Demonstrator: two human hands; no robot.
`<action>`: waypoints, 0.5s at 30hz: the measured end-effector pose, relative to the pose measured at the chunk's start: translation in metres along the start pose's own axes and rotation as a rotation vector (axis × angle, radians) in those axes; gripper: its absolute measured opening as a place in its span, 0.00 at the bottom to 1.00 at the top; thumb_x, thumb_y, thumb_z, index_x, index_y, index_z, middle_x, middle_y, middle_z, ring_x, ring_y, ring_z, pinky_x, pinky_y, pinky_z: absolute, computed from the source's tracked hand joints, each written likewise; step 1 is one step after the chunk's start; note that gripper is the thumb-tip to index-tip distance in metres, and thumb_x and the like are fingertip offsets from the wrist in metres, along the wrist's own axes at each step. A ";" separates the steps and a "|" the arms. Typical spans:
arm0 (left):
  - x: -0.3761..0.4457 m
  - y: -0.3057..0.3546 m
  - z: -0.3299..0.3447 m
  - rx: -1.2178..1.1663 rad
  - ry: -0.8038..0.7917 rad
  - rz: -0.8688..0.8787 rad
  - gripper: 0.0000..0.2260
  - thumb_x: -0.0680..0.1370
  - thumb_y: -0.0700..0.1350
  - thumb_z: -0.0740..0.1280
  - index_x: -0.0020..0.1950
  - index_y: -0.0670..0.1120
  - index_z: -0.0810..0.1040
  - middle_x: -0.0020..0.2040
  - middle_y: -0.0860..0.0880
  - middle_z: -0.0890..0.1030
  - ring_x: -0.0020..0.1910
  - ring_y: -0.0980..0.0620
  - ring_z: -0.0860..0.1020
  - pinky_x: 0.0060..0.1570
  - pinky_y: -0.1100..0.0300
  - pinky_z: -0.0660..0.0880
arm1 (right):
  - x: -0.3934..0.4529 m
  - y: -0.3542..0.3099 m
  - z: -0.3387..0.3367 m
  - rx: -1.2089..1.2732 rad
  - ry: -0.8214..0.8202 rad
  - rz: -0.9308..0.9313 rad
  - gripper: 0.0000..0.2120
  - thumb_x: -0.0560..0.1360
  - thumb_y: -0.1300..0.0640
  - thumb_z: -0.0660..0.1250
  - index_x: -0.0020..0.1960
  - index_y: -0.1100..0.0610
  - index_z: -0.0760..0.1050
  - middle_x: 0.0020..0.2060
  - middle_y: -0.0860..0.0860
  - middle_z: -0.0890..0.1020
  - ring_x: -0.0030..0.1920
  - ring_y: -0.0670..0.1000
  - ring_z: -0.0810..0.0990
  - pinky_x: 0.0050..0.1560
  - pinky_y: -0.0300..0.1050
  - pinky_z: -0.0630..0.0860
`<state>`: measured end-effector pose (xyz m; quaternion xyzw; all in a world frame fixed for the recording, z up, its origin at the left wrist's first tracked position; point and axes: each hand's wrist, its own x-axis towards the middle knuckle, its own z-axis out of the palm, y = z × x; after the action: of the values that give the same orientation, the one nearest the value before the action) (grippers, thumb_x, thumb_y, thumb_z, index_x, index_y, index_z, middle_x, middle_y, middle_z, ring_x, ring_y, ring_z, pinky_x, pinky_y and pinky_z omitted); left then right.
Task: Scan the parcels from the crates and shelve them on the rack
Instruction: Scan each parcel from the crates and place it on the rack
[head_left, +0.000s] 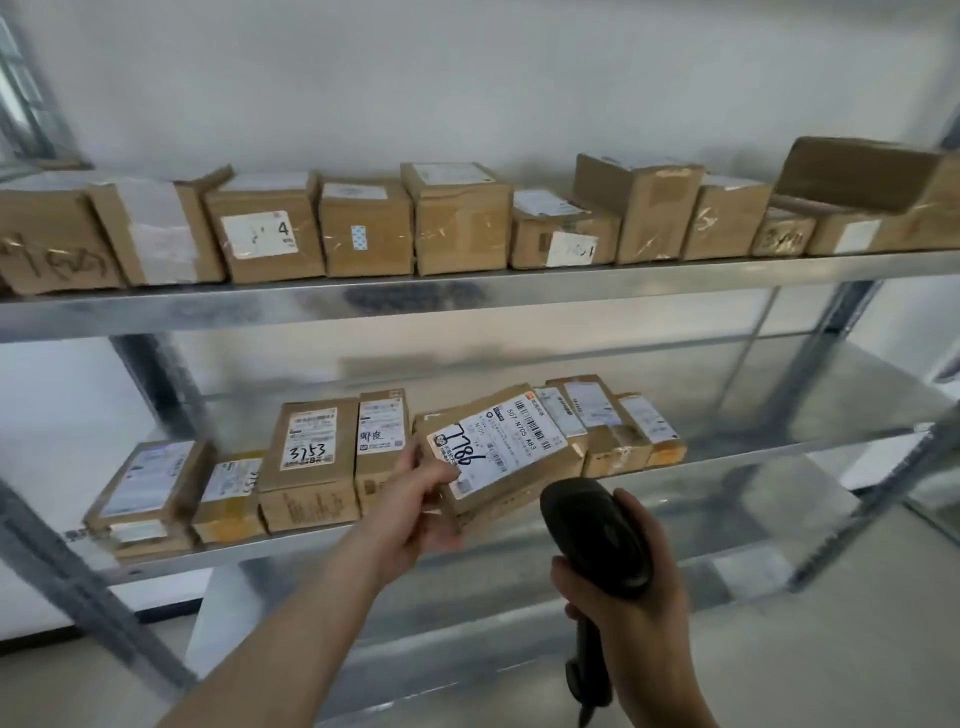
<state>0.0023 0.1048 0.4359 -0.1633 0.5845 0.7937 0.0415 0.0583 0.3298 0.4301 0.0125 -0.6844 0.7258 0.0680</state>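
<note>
Before a steel rack (467, 301) and white wall, left hand (421, 506) grips a parcel (501, 454), right hand (631, 597) a scanner (597, 535)

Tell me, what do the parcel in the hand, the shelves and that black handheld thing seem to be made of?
The parcel looks like brown corrugated cardboard, matte, with a white paper label and glossy clear tape. The rack shelf looks like galvanized steel: silver-grey, mottled and faintly reflective. The scanner in the right hand seems to be black moulded plastic with a dull sheen, though that is less certain. The left hand holds the parcel.
</note>
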 end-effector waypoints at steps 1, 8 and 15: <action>0.007 -0.006 0.016 -0.019 -0.014 -0.017 0.25 0.74 0.40 0.70 0.69 0.57 0.72 0.51 0.46 0.86 0.47 0.41 0.83 0.37 0.47 0.80 | 0.007 -0.001 -0.010 0.006 0.009 0.000 0.39 0.52 0.52 0.81 0.61 0.33 0.76 0.50 0.50 0.86 0.49 0.62 0.84 0.53 0.68 0.82; 0.052 -0.028 0.145 -0.087 0.056 -0.038 0.18 0.76 0.36 0.72 0.61 0.47 0.69 0.51 0.40 0.84 0.40 0.42 0.85 0.32 0.46 0.81 | 0.078 0.006 -0.091 0.097 0.074 0.008 0.37 0.56 0.61 0.79 0.61 0.36 0.77 0.50 0.54 0.87 0.49 0.61 0.84 0.51 0.61 0.81; 0.093 -0.052 0.241 -0.051 0.179 -0.041 0.22 0.76 0.40 0.73 0.65 0.39 0.67 0.52 0.38 0.83 0.41 0.44 0.85 0.39 0.48 0.83 | 0.143 0.000 -0.165 0.091 0.046 -0.020 0.36 0.56 0.64 0.76 0.62 0.43 0.76 0.51 0.46 0.87 0.48 0.46 0.85 0.46 0.39 0.81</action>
<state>-0.1233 0.3361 0.4233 -0.2467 0.5618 0.7896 0.0013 -0.0713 0.5059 0.4359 0.0059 -0.6487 0.7556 0.0903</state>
